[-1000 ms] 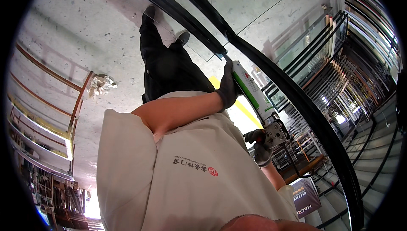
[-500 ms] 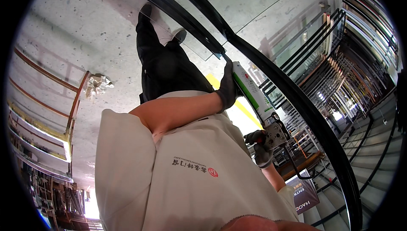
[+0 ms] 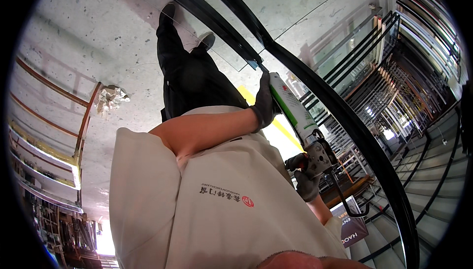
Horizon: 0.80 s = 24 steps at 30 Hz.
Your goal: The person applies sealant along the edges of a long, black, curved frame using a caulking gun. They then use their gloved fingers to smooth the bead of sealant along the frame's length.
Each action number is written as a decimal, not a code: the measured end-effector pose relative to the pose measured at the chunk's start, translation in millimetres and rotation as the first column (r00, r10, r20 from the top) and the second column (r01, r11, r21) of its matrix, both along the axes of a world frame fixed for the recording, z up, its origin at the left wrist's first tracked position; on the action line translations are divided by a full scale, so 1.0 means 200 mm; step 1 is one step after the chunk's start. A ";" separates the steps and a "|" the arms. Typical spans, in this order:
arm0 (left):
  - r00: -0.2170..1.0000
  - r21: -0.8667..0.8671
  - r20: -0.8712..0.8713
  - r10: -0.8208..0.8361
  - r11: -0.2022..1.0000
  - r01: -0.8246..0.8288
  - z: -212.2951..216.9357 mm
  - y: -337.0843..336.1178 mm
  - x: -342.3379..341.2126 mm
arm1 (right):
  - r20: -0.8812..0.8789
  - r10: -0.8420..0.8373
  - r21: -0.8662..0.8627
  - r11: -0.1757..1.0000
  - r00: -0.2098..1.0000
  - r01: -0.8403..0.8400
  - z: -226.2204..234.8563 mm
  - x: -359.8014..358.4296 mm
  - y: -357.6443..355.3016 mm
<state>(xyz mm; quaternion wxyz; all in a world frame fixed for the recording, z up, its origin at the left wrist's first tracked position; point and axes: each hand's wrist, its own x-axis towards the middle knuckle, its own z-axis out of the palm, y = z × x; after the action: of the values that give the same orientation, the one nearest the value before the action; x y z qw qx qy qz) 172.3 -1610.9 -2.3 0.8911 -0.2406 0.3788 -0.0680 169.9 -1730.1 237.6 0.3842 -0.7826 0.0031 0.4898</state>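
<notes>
I look down my own white shirt and black trousers. My left hand (image 3: 265, 105), in a grey glove, grips the front of a white and green sealant cartridge (image 3: 291, 107) in a caulking gun (image 3: 320, 154). My right hand (image 3: 304, 181), also gloved, holds the gun's handle and trigger. The nozzle tip touches the black edge strip (image 3: 231, 37) of a large glass pane (image 3: 295, 17) that lies in front of my feet.
A crumpled white rag (image 3: 111, 98) lies on the speckled concrete floor (image 3: 88, 32). A red-brown metal rack (image 3: 59, 121) stands at the left. Racks of upright glass panes (image 3: 394, 71) fill the right. A dark printed box (image 3: 353, 227) sits at the lower right.
Both hands keep their hold on the caulking gun. The gun and my left hand have shifted only slightly along the black edge strip.
</notes>
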 end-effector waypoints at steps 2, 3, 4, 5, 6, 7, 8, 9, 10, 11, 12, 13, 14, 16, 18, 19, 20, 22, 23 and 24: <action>1.000 -0.015 0.008 0.029 0.999 -0.029 0.00 0.01 0.00 | -0.003 0.028 -0.048 0.998 1.000 -0.028 0.03 0.01 0.08; 0.999 -0.027 0.015 0.035 0.999 -0.035 0.00 0.03 -0.01 | -0.009 0.033 -0.067 0.997 0.999 -0.033 0.04 0.01 0.11; 0.999 -0.038 0.021 0.042 0.998 -0.041 0.01 0.05 -0.01 | -0.015 0.039 -0.086 0.996 0.999 -0.040 0.05 0.02 0.15; 0.999 -0.041 0.020 0.045 0.998 -0.044 0.02 0.07 -0.01 | -0.023 0.058 -0.149 0.987 0.998 -0.061 0.06 0.02 0.19; 0.999 -0.045 0.018 0.047 0.998 -0.046 0.02 0.08 -0.01 | -0.032 0.076 -0.212 0.974 0.997 -0.081 0.08 0.02 0.24; 0.999 -0.049 0.017 0.048 0.998 -0.048 0.03 0.09 -0.01 | -0.042 0.093 -0.274 0.956 0.995 -0.101 0.10 0.02 0.27; 0.998 -0.056 0.019 0.068 0.996 -0.067 0.03 0.10 -0.01 | -0.051 0.141 -0.306 0.940 0.989 -0.150 0.10 0.02 0.31; 0.996 -0.064 0.021 0.091 0.994 -0.089 0.01 0.08 -0.02 | -0.063 0.191 -0.337 0.920 0.980 -0.201 0.10 0.03 0.34; 0.993 -0.071 0.023 0.113 0.991 -0.111 0.00 0.07 -0.02 | -0.076 0.240 -0.367 0.896 0.968 -0.251 0.10 0.03 0.36; 0.994 -0.082 0.022 0.104 0.991 -0.102 -0.02 0.06 -0.03 | 0.012 0.434 -0.320 0.855 0.901 -0.407 0.09 0.05 0.38; 0.996 -0.096 0.027 0.085 0.992 -0.082 -0.05 0.06 -0.05 | -0.011 0.433 -0.346 0.844 0.901 -0.410 0.09 0.04 0.42; 0.997 -0.109 0.033 0.065 0.992 -0.061 -0.08 0.05 -0.07 | -0.034 0.430 -0.372 0.832 0.902 -0.410 0.08 0.02 0.47; 0.998 -0.110 0.038 0.044 0.993 -0.039 -0.09 0.05 -0.09 | -0.056 0.424 -0.398 0.821 0.904 -0.410 0.08 0.00 0.50; 0.999 -0.095 0.035 0.027 0.995 -0.023 -0.09 0.08 -0.10 | -0.069 0.509 -0.401 0.774 0.858 -0.491 0.07 0.03 0.54; 1.000 -0.137 0.025 -0.017 0.990 0.021 -0.10 0.10 -0.12 | -0.183 0.391 -0.465 0.774 0.902 -0.430 0.10 0.02 0.62; 0.998 -0.153 0.042 -0.036 0.987 0.042 -0.11 0.12 -0.13 | -0.170 0.360 -0.457 0.796 0.917 -0.397 0.09 0.00 0.64; 0.997 -0.168 0.058 -0.056 0.984 0.065 -0.12 0.13 -0.15 | -0.115 0.446 -0.433 0.781 0.887 -0.449 0.09 -0.03 0.65; 0.982 -0.227 0.160 -0.097 0.965 0.132 -0.12 0.16 -0.17 | 0.001 0.604 -0.400 0.731 0.797 -0.553 0.10 -0.09 0.68; 0.964 -0.248 0.226 -0.137 0.949 0.193 -0.11 0.17 -0.19 | 0.046 0.657 -0.408 0.700 0.753 -0.586 0.11 -0.13 0.72; 0.940 -0.264 0.296 -0.170 0.931 0.251 -0.11 0.18 -0.20 | 0.048 0.655 -0.417 0.699 0.754 -0.581 0.12 -0.15 0.72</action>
<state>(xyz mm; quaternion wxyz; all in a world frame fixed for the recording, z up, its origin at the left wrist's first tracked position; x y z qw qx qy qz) 132.8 -1575.6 -24.6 0.8749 -0.3181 0.2641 -0.2520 140.0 -1586.1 260.7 0.0370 -0.8395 -0.2044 0.5021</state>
